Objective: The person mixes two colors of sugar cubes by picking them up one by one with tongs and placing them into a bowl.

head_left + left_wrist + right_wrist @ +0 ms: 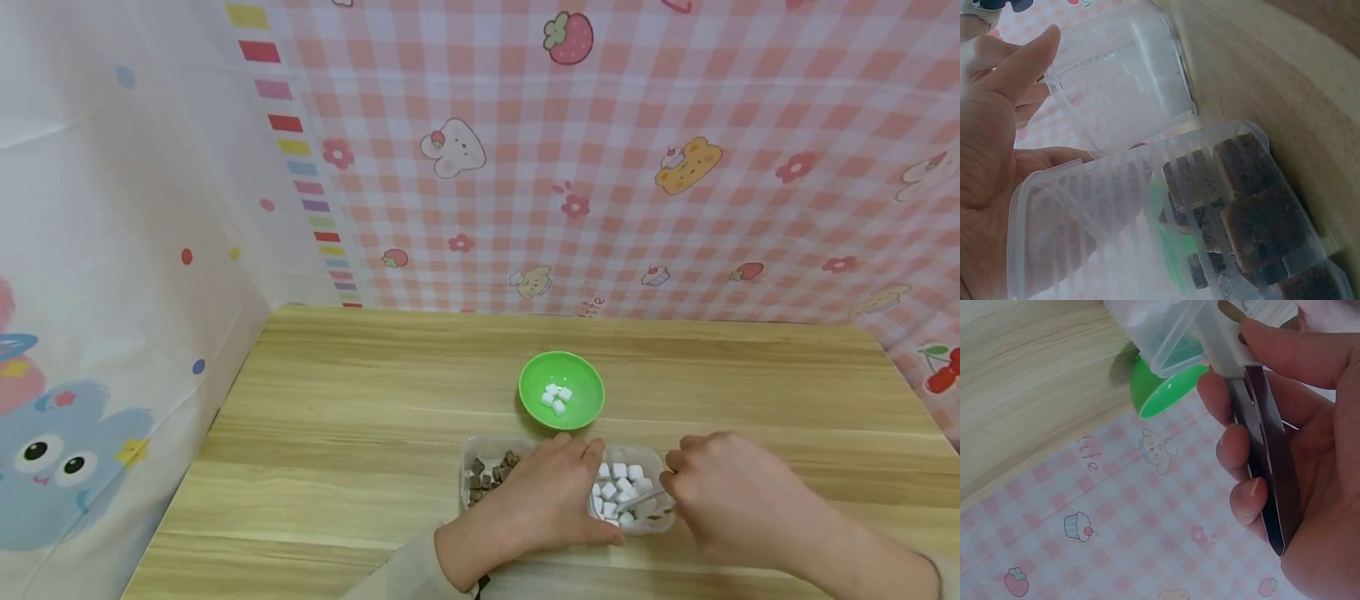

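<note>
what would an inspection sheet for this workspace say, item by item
Surface: wood-grain table.
Job's things: green bowl with four white cubes visible; first clear container with brown cubes; second clear container with loose white cubes; tongs.
Clutter: nothing seen.
Hands: left hand holds the second clear container; right hand grips the tongs.
Cables: nothing seen.
Surroundings: pink checked cloth behind, white patterned cloth left.

A person's left hand (551, 492) and right hand (738, 492) were bare below pale cream sleeves (408, 571), a black strip (482, 585) showing beside the left one
</note>
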{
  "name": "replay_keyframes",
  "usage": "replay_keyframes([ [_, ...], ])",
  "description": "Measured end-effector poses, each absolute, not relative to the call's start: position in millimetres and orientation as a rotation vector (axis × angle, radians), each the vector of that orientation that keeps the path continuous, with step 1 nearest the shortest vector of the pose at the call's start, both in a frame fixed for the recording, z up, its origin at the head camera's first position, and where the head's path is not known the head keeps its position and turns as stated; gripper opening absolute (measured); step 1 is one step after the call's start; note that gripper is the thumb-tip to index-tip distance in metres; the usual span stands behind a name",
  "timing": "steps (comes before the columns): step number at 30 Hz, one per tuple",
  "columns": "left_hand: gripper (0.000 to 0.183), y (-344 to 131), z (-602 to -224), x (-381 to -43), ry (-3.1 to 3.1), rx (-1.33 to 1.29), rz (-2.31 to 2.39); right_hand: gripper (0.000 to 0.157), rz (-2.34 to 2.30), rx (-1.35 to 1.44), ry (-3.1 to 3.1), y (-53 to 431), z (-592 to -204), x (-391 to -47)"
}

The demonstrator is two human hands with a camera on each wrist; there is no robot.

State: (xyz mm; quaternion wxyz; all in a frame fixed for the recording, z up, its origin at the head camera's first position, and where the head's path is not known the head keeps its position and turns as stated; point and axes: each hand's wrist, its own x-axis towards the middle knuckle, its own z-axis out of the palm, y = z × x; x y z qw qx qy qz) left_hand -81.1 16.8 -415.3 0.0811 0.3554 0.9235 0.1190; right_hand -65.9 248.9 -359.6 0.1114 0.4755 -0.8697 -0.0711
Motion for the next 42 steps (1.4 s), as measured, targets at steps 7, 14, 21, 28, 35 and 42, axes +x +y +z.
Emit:
replay_keyframes([
  [7, 0.101, 16.5, -415.9, -81.3, 2.768, 1.079, 0.356, 0.034, -0.276, 1.290, -2.707, 239.5, -358.0, -54.4],
  [14, 0.100, 17.0, -417.6, -81.3, 2.785, 1.094, 0.364, 0.028, -0.441, 1.282, -2.637, 228.8, -356.7, -45.8],
  [21, 0.098, 17.1, -418.2, -81.1, 2.788, 1.113, 0.369, 0.024, -0.446, 1.294, -2.575, 231.6, -358.0, -45.5],
  [28, 0.098, 16.9, -417.7, -81.0, 2.781, 1.095, 0.372, 0.029, -0.410, 1.241, -2.665, 230.3, -359.4, -40.5],
  [35, 0.099, 17.6, -417.1, -80.5, 2.784, 1.094, 0.363, 0.029, -0.491, 1.243, -2.648, 224.7, -357.4, -43.6],
  [42, 0.100, 17.6, -416.6, -80.6, 2.788, 1.101, 0.343, 0.024, -0.468, 1.284, -2.675, 231.5, -358.9, -46.1],
])
